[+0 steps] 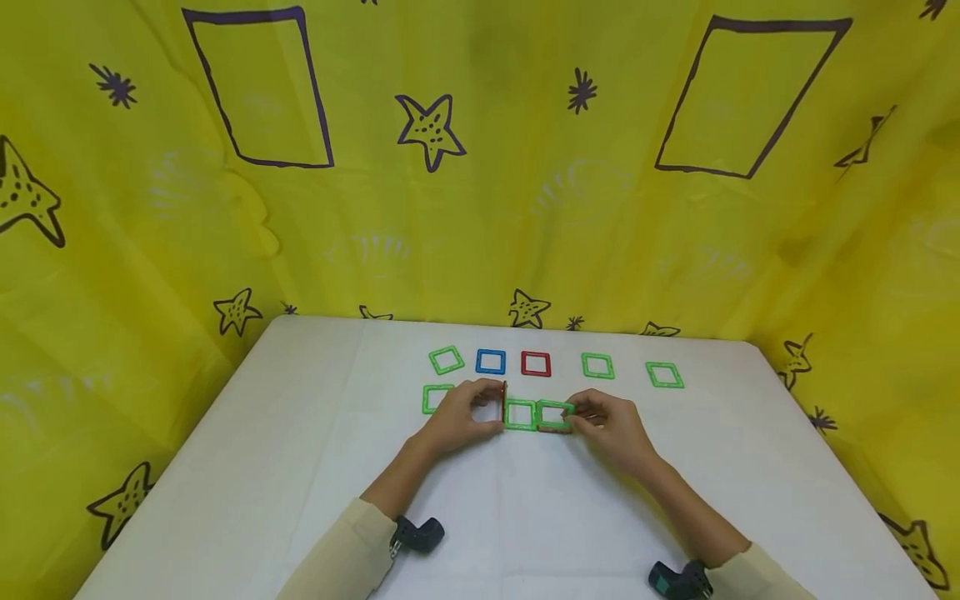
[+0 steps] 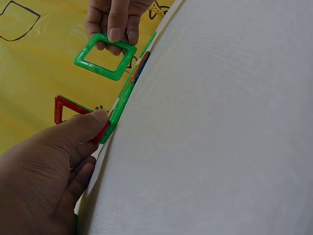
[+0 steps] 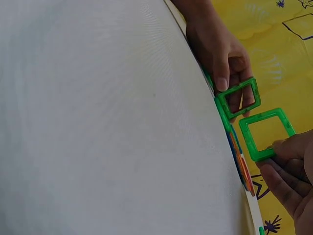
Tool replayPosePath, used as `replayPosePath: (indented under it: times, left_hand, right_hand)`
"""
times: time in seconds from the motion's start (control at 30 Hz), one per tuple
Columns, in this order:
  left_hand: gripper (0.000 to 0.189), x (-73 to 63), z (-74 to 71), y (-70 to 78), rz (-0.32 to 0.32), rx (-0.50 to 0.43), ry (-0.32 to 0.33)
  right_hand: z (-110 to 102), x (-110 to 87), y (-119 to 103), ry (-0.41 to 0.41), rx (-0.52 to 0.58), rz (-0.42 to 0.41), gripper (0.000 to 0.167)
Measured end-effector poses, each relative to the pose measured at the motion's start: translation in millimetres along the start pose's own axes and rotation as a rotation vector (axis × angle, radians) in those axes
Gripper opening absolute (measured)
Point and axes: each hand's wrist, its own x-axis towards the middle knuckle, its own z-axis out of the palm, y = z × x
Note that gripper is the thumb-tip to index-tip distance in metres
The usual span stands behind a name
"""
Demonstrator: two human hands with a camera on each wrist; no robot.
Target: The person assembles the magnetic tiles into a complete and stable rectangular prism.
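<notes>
My left hand (image 1: 453, 421) pinches a square magnetic tile frame (image 1: 505, 404) standing on edge, thumb at its near side and fingers at its far side. This upright tile (image 2: 58, 110) looks red in the left wrist view and green in the right wrist view. A flat green tile (image 1: 521, 427) lies against its right side. Thumb and fingers of my right hand (image 1: 618, 429) grip another green square tile (image 3: 247, 139) by one edge, raised above the table. In the head view a reddish edge (image 1: 553, 430) shows just below that held tile.
Behind the hands, green tiles (image 1: 597, 355), a blue tile (image 1: 491, 351) and a red tile (image 1: 536, 373) lie flat in a row. One more green tile (image 1: 427, 400) is partly covered by my left hand. A yellow patterned curtain (image 1: 480, 208) surrounds the white table (image 1: 480, 517).
</notes>
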Motion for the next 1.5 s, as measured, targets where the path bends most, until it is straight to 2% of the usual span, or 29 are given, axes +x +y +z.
replayPosePath:
  times: [0.2, 0.73, 0.97, 1.33, 1.5]
  left_hand:
    - [0.061, -0.5, -0.7, 1.3, 0.008, 0.0, 0.0]
    - [0.062, 0.5, -1.9, 1.0, 0.006, 0.004, 0.003]
    - [0.062, 0.6, -0.2, -2.1, 0.001, 0.003, -0.001]
    - [0.061, -0.6, -1.4, -0.1, -0.001, 0.001, -0.002]
    - [0.06, -0.5, -0.4, -0.2, 0.01, -0.011, -0.001]
  right_hand:
    - [5, 0.3, -3, 0.002, 0.007, -0.017, 0.019]
    - [16, 8.4, -12, -0.035, 0.044, 0.027, 0.018]
    - [21, 8.5, -12, -0.022, 0.038, 0.001, 0.016]
    - [26, 9.9, -16, -0.039, 0.042, 0.041, 0.017]
    - [29, 10.5, -16, -0.045, 0.057, 0.025, 0.018]
